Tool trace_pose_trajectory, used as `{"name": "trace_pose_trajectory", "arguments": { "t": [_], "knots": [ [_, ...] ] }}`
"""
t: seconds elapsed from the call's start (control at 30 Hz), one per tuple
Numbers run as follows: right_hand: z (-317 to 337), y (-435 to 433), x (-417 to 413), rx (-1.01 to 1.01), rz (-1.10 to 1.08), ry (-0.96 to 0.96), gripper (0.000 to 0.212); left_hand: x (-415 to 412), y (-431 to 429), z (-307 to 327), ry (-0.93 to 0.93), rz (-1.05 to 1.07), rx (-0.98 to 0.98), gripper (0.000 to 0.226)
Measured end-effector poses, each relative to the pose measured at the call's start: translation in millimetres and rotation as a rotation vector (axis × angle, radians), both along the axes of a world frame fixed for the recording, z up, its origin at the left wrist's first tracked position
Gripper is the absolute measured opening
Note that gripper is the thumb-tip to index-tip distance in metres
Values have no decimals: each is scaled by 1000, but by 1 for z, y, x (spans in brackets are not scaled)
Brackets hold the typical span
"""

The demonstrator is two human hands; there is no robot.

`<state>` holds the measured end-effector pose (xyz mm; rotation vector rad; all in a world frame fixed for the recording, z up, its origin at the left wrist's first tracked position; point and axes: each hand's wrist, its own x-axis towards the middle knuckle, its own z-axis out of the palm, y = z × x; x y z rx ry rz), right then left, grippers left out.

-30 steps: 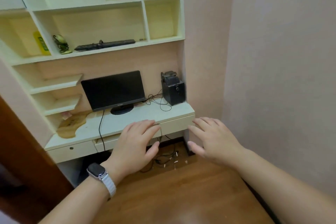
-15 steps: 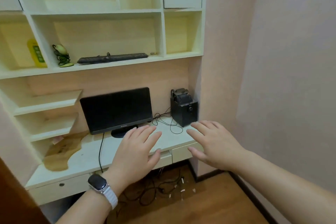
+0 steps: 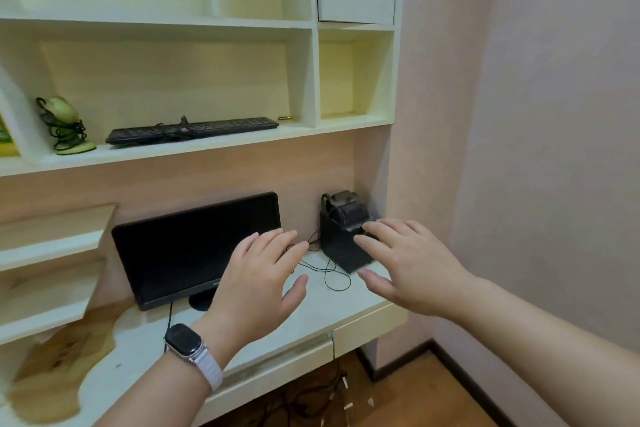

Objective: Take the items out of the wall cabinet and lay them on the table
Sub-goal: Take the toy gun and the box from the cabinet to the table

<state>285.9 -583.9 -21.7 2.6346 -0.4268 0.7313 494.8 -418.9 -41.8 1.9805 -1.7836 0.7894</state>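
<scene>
Head view: my left hand [image 3: 256, 274] and right hand [image 3: 412, 263] were both spread flat, grasping nothing, hovering over the surface [image 3: 332, 312], free for a two-handed lift, I judged. The keyboard [image 3: 194, 130] and green ornament [image 3: 65, 125] sat on the wall cabinet [image 3: 225, 144] shelf above the monitor [image 3: 187, 246], well apart from either hand.

A home study corner. A monitor [image 3: 197, 246] and speaker [image 3: 341, 239] stand on the tabletop [image 3: 311, 308]. Built-in shelves [image 3: 207, 146] above hold a keyboard [image 3: 194, 130].
</scene>
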Motion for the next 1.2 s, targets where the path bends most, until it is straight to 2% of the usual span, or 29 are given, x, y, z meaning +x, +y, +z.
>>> {"name": "trace_pose_trajectory", "arguments": {
  "t": [0.37, 0.77, 1.2],
  "knots": [
    [0, -118, 74, -3, 114, -142, 48, 65, -114, 29, -102, 29, -73, 41],
    [60, -285, 132, -90, 154, -167, 52, 110, -274, 97, -218, 66, -148, 42],
    [141, -353, 215, -267, 171, -279, 49, 187, -360, 174, -407, -15, -306, 38]
  ]
}}
